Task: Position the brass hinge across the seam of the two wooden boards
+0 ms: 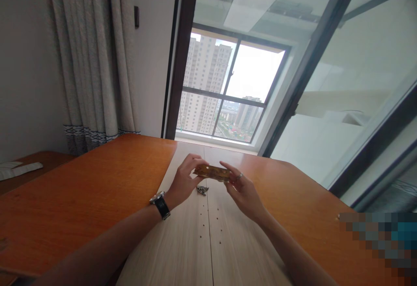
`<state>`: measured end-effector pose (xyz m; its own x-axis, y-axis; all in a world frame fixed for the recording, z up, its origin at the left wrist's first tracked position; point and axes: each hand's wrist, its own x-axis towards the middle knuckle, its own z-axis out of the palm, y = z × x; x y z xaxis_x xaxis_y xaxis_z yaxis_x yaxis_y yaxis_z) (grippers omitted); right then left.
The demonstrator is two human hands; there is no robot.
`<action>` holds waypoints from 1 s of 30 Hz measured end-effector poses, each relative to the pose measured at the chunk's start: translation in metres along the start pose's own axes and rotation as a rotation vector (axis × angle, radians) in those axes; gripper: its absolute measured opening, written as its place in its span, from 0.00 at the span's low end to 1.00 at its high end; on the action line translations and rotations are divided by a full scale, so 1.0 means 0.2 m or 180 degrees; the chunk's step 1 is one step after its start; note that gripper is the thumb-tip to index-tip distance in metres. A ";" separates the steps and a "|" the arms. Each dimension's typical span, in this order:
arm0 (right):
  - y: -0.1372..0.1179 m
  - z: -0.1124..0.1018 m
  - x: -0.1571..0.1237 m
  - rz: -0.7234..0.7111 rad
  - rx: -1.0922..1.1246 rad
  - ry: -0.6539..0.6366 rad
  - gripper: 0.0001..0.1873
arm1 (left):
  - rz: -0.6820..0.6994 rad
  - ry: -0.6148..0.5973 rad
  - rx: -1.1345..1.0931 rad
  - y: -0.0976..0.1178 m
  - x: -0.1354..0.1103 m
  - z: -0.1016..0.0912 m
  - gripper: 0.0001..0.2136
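Observation:
Both hands hold a small flat brass-coloured metal piece (212, 172), like a hinge, above two pale wood boards (195, 242) that lie side by side on an orange-brown table (81, 199). My left hand (185, 179), with a watch on the wrist, pinches its left end. My right hand (241, 188), with a ring on one finger, pinches its right end. A small pile of dark screws (202, 189) lies on the boards just under the piece. Small holes dot the boards near the seam.
A grey curtain (94, 60) hangs at the back left. A large window (228, 90) and glass panels stand beyond the table. A white object (18, 169) lies on a lower surface at the far left. A blurred patch (378, 238) covers the lower right.

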<state>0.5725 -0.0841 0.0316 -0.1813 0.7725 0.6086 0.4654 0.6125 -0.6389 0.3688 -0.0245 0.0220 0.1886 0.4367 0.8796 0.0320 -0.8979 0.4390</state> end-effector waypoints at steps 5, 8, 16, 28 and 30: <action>0.00 0.03 0.00 0.0093 0.0198 0.0090 0.26 | 0.0238 -0.0178 0.0151 0.01 -0.02 -0.01 0.18; 0.00 0.03 -0.01 0.0120 -0.0172 0.0291 0.18 | 0.0346 -0.0308 0.0203 0.01 -0.03 0.00 0.21; -0.02 0.03 -0.02 -0.0359 -0.0485 0.0379 0.13 | 0.0465 -0.0213 0.0230 0.01 -0.02 0.00 0.04; -0.01 0.00 -0.01 0.0117 -0.0456 0.0095 0.30 | 0.0685 0.0132 0.0852 0.01 -0.01 -0.02 0.05; 0.01 0.00 0.00 0.0107 -0.0621 0.0102 0.26 | 0.0652 0.0148 0.0770 0.01 -0.01 -0.01 0.04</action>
<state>0.5738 -0.0842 0.0305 -0.1366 0.7843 0.6051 0.6303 0.5401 -0.5577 0.3657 -0.0264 0.0217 0.1703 0.2426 0.9551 0.2316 -0.9519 0.2005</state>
